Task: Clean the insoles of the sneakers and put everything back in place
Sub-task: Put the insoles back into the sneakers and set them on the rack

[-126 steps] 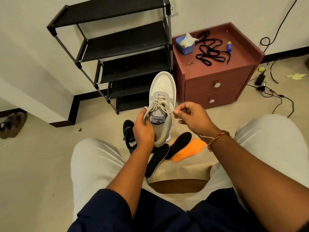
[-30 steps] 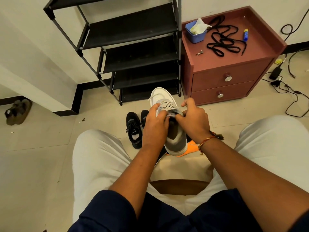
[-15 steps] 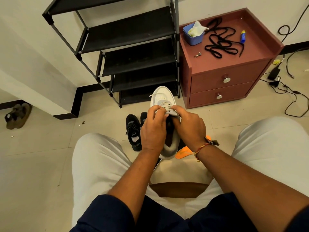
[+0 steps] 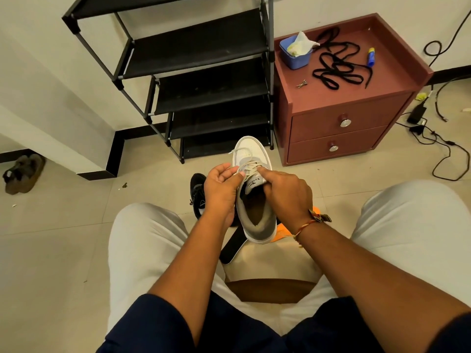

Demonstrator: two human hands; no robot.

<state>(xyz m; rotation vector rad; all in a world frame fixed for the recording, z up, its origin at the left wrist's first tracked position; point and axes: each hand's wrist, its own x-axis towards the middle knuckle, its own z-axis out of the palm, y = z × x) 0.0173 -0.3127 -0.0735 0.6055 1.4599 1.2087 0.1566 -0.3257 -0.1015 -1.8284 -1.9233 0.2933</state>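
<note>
**Sneaker clean-up appears about midway, with the insoles out on the floor**

A seated person holds 1 white sneaker [image 4: 256, 212] between the knees, toe pointing away. The left hand [image 4: 221, 191] pinches its white lace [image 4: 239, 149] in its fingers. The fingers of the right hand [image 4: 286, 196] are curled round the tongue and upper lacing. Under the shoe lie 1 black insole [image 4: 234, 247] and 1 orange insole [image 4: 280, 234], both partly hidden. Refitting them seems still to do, and whether they are clean cannot be told. 1 black sneaker [image 4: 198, 197] stands just beside the left hand, and a 2nd may be hidden behind it. The red table [image 4: 387, 80] carries 1 blue tub [image 4: 297, 58] of wipes, 1 tangle of black laces [image 4: 336, 71] and 1 small tube [image 4: 370, 56]. Relacing, and shelving the shoes on the 1 black shoe rack [image 4: 198, 50], look to remain.
</note>
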